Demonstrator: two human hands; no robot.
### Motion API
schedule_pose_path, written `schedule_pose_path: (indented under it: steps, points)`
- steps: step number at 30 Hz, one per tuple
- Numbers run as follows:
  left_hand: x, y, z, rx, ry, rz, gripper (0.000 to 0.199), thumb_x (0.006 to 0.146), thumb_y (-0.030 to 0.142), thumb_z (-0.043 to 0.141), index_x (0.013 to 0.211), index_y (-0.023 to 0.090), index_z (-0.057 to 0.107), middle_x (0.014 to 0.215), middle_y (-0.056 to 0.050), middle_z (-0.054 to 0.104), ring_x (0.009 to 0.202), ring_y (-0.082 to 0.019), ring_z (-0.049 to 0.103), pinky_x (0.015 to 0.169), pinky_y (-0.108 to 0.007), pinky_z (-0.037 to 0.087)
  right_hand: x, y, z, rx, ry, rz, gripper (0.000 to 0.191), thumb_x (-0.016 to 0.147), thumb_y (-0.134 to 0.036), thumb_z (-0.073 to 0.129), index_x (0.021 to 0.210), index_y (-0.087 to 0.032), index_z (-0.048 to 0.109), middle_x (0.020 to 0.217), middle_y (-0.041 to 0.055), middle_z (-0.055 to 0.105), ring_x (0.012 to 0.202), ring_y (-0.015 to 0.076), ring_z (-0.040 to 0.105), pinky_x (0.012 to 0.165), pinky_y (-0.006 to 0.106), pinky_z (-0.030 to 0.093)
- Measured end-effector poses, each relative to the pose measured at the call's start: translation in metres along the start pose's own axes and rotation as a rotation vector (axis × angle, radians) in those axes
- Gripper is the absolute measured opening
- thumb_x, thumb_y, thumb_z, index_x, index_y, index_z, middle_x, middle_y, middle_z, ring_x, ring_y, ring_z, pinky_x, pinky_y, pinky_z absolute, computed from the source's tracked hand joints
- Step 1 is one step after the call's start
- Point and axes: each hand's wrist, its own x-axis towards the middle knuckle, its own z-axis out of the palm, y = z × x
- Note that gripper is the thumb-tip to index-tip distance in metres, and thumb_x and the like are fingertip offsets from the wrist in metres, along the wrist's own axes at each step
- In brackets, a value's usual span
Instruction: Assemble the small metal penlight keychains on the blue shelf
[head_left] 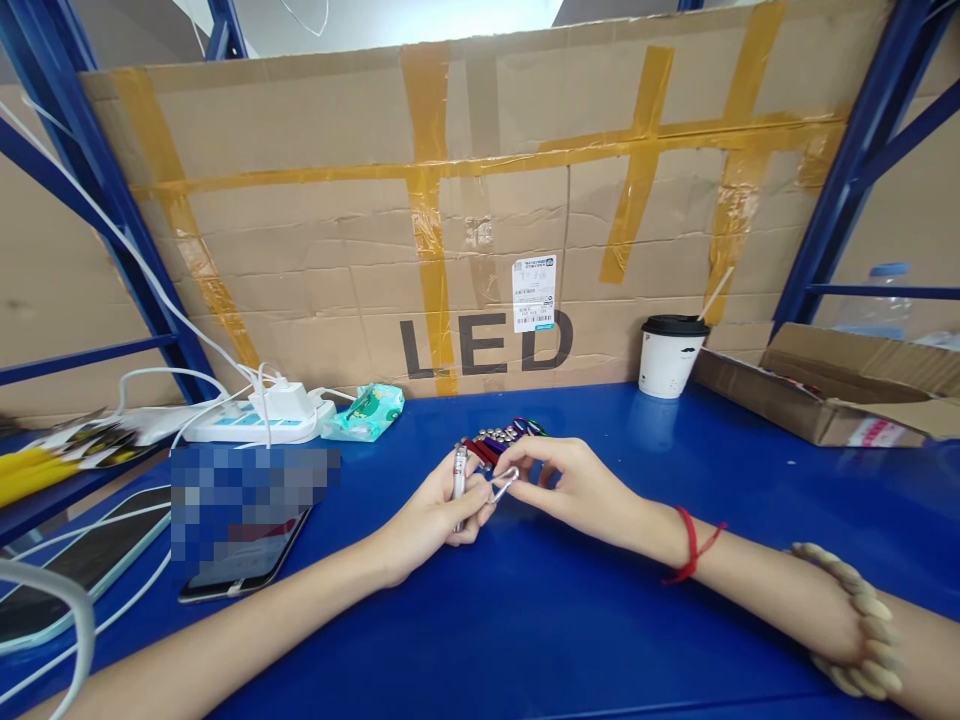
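Observation:
My left hand (pixel 457 505) is closed around an upright silver metal piece (pixel 460 475) whose kind I cannot make out. Beside it, between the two hands, is a small silver loop-shaped clip (pixel 505 484) that looks like a carabiner. The thumb and fingers of my right hand (pixel 574 480) pinch this clip at its right end, while its left end meets my left fingertips. Just beyond the hands lies a small pile of shiny red, purple, silver and green metal pieces (pixel 491 443), partly hidden by my fingers.
On the blue table (pixel 570 620), a lidded paper cup (pixel 667 360) and an open cardboard box (pixel 817 390) stand back right. Left are a power strip (pixel 247 428), a green packet (pixel 366 412), phones (pixel 67 570) and loose white cables. A cardboard wall (pixel 337 250) closes the back.

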Motion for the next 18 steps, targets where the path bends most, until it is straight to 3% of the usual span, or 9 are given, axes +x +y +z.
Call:
schedule_pose_path:
  steps: [4,9,15,18]
  points:
    - [-0.0004,-0.0038,0.0012,0.083,0.128,0.064,0.038,0.080,0.047,0.052,0.077,0.021,0.024,0.060,0.008,0.034,0.045,-0.003,0.026,0.042,-0.016,0.018,-0.0016,0.0015,-0.0038,-0.153,-0.074,-0.090,0.021,0.083,-0.033,0.057,0.097,-0.020,0.065,0.087,0.0025,0.065,0.069,0.0107,0.058,0.059,0.019,0.044]
    - [-0.0026,-0.0085,0.0005,0.376,0.251,0.177,0.026,0.086,0.039,0.045,0.076,0.019,0.031,0.064,0.006,0.033,0.052,-0.005,0.027,0.048,-0.017,0.025,-0.0043,-0.0046,-0.0027,-0.385,-0.162,-0.163,0.029,0.091,-0.035,0.044,0.110,-0.021,0.060,0.086,0.0042,0.063,0.076,0.0135,0.060,0.063,0.021,0.043]
    - [-0.0055,-0.0028,0.0014,0.570,0.212,0.202,0.020,0.086,0.031,0.043,0.075,0.018,0.031,0.064,0.006,0.035,0.054,-0.006,0.029,0.052,-0.019,0.027,-0.0062,-0.0043,0.0020,-0.533,-0.261,-0.227,0.029,0.093,-0.032,0.039,0.085,-0.015,0.061,0.074,0.0043,0.060,0.061,0.0119,0.055,0.053,0.021,0.036]
    - [-0.0060,-0.0013,0.0021,0.614,0.208,0.208,0.018,0.085,0.028,0.043,0.074,0.018,0.032,0.064,0.006,0.035,0.055,-0.007,0.029,0.053,-0.020,0.028,-0.0065,-0.0037,0.0024,-0.519,-0.272,-0.228,0.027,0.093,-0.030,0.040,0.083,-0.014,0.059,0.073,0.0043,0.059,0.059,0.0114,0.054,0.052,0.021,0.035]
